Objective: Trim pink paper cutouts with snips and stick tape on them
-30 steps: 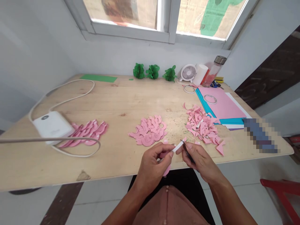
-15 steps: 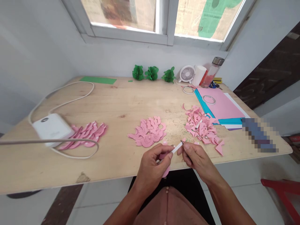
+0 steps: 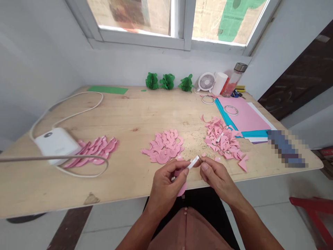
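Note:
A pink paper cutout (image 3: 181,190) hangs from my left hand (image 3: 169,180), whose fingers are closed on it and on a narrow white strip (image 3: 193,162). The strip looks like tape and slants up to the right. Its far end, bent and dark at the edge, meets the pinched thumb and forefinger of my right hand (image 3: 212,170). My fingers hide part of the cutout. Just beyond my left hand lies a pile of scalloped pink paper pieces (image 3: 163,146). Pink paper scraps (image 3: 223,137) are heaped beyond my right hand.
A white box with a cable (image 3: 58,142) rests beside overlapping pink strips (image 3: 100,149) at left. Tape rings (image 3: 231,115) and coloured sheets (image 3: 252,116) are at right. Green paper shapes (image 3: 167,81), a small fan (image 3: 206,82) and a bottle (image 3: 235,80) line the wall.
The white strip was straight and now bends at its right end. My right hand has shifted slightly left and stays pinched; my left hand keeps its hold on the cutout.

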Motion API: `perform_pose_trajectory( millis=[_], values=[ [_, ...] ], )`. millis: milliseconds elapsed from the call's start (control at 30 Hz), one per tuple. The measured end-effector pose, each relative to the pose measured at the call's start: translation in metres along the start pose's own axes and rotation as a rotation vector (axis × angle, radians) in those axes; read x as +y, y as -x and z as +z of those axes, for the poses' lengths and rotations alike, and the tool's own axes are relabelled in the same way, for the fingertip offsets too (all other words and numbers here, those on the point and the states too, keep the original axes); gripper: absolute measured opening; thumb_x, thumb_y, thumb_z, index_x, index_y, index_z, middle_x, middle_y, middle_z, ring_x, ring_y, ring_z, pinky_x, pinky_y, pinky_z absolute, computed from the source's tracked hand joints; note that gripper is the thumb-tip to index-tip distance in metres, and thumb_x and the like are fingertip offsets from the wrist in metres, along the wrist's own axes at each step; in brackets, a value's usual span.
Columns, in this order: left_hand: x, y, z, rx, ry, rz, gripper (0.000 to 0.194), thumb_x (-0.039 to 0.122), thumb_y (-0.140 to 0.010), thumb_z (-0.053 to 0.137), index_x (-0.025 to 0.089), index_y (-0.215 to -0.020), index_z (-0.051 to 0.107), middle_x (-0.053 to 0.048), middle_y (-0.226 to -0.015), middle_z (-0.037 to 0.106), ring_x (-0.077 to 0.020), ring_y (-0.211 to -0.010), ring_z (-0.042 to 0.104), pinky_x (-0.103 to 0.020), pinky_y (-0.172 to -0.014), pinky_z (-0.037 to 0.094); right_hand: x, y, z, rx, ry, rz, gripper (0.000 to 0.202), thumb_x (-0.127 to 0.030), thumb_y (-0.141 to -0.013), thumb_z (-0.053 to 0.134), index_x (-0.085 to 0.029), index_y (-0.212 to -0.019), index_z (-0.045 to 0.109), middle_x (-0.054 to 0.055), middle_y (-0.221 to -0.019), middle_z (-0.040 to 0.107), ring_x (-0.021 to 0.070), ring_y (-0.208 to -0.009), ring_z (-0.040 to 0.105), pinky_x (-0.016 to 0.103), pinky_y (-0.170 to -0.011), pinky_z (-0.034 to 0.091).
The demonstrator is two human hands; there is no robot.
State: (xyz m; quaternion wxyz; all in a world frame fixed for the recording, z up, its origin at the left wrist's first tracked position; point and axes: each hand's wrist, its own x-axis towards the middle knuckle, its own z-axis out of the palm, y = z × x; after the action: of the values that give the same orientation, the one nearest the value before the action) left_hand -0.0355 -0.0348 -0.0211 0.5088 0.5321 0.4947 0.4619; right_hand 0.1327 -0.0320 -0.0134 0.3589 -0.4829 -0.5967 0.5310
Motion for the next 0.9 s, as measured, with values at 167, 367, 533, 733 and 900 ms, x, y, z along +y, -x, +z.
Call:
perform_pose_trajectory(
  millis=[167,367,533,733,900],
  values=[
    [-0.0013,0.0002,-0.0002,-0.039,-0.020,0.015,0.020,0.022,-0.078,0.059,0.018,-0.093,0.072,-0.004,-0.077,0.063,-0.0148,-0.069,0.054,-0.026,-0.065,0.041,-0.0001,0.0000,0.0001,-0.007,0.013,-0.025,0.035,-0.046,-0.093,0.039,-0.016,-0.087,0.055,-0.005,-0.058,0.035,0.0083,-0.052,0.031,0.022,-0.048,0.026],
    [-0.0014,0.0001,-0.0005,-0.033,-0.006,0.031,0.017,0.023,-0.079,0.059,0.018,-0.091,0.070,-0.003,-0.077,0.062,-0.0146,-0.071,0.054,-0.026,-0.067,0.040,0.0003,0.0007,-0.0014,0.003,0.014,-0.012,0.036,-0.046,-0.093,0.040,-0.015,-0.084,0.055,-0.005,-0.059,0.036,0.0079,-0.052,0.033,0.022,-0.048,0.027],
    [-0.0015,-0.0006,-0.0011,-0.024,-0.022,0.049,0.015,0.023,-0.078,0.059,0.018,-0.088,0.070,-0.003,-0.076,0.061,-0.0144,-0.071,0.053,-0.026,-0.066,0.040,-0.0010,0.0019,-0.0021,-0.027,-0.047,-0.009,0.034,-0.044,-0.094,0.038,-0.015,-0.085,0.054,-0.006,-0.056,0.035,0.0072,-0.050,0.031,0.021,-0.045,0.025],
    [-0.0023,0.0003,-0.0008,-0.065,-0.020,0.033,0.018,0.021,-0.079,0.058,0.019,-0.091,0.071,-0.002,-0.075,0.059,-0.0136,-0.070,0.052,-0.025,-0.065,0.040,-0.0031,0.0023,-0.0008,-0.058,-0.100,-0.003,0.033,-0.042,-0.094,0.038,-0.015,-0.089,0.055,-0.007,-0.055,0.034,0.0064,-0.047,0.028,0.021,-0.043,0.022],
    [-0.0001,-0.0006,0.0007,-0.069,-0.008,0.009,0.016,0.021,-0.077,0.059,0.019,-0.088,0.071,0.000,-0.072,0.057,-0.0123,-0.067,0.050,-0.024,-0.064,0.040,-0.0027,0.0026,0.0001,-0.049,-0.077,-0.020,0.033,-0.043,-0.094,0.038,-0.015,-0.086,0.053,-0.006,-0.057,0.034,0.0068,-0.049,0.029,0.021,-0.044,0.023]
  ],
)
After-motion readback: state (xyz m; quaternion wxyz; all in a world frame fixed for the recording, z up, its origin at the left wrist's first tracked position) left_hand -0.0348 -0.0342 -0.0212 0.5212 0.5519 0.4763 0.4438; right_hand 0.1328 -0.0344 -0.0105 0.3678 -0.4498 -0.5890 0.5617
